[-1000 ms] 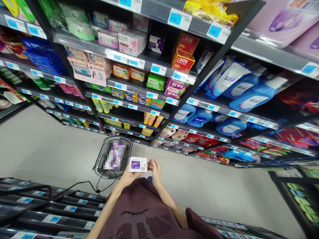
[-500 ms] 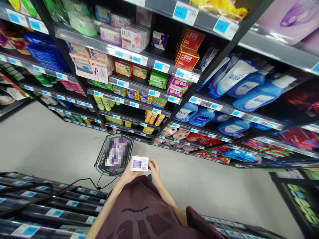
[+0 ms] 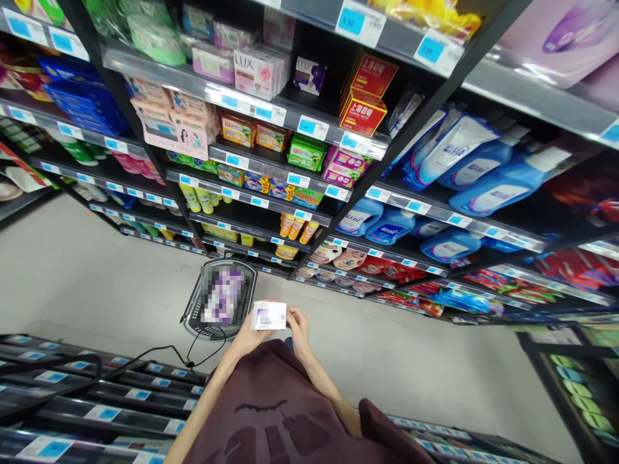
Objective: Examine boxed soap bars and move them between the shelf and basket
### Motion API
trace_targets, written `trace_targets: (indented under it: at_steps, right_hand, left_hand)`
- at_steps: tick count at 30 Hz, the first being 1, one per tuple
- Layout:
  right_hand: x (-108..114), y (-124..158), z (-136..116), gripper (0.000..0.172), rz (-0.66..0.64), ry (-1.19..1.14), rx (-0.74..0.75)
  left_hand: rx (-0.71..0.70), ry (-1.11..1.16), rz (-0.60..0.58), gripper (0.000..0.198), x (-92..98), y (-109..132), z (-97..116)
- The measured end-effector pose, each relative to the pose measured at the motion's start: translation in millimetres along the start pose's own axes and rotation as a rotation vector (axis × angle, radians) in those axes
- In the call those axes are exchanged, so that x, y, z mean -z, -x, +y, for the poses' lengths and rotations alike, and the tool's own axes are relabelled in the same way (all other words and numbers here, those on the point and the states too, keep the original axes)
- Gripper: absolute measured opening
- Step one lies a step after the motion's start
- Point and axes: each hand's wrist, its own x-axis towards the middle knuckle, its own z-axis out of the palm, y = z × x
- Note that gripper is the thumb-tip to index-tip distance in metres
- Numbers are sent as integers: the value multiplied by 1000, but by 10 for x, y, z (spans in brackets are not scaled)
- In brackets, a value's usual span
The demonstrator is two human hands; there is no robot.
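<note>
Head view: nearest you, your dark maroon top [image 3: 280, 406] fills the lower middle. Just beyond it, your left hand [image 3: 250, 334] is closed round the left end of a small white-and-purple box [image 3: 269, 316], held up with a printed face towards you. Your right hand [image 3: 298, 327] is half curled at the box's right edge; you can't tell whether it grips. Below, left of the box, a dark basket [image 3: 193, 314] sits on the floor [image 3: 382, 351], its purple-and-white contents pixelated. Farther off stand stocked shelves [image 3: 309, 22].
</note>
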Motion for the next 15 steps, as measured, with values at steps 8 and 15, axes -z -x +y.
trace_targets:
  at_steps: [8,15]
  right_hand:
    - [20,-10,26,22,-19,-1,-13]
    - [34,-23,42,23,-29,8,-23]
  left_hand:
    - [25,-30,2,66,14,-8,-13]
    - [46,-54,23,63,17,-2,-26]
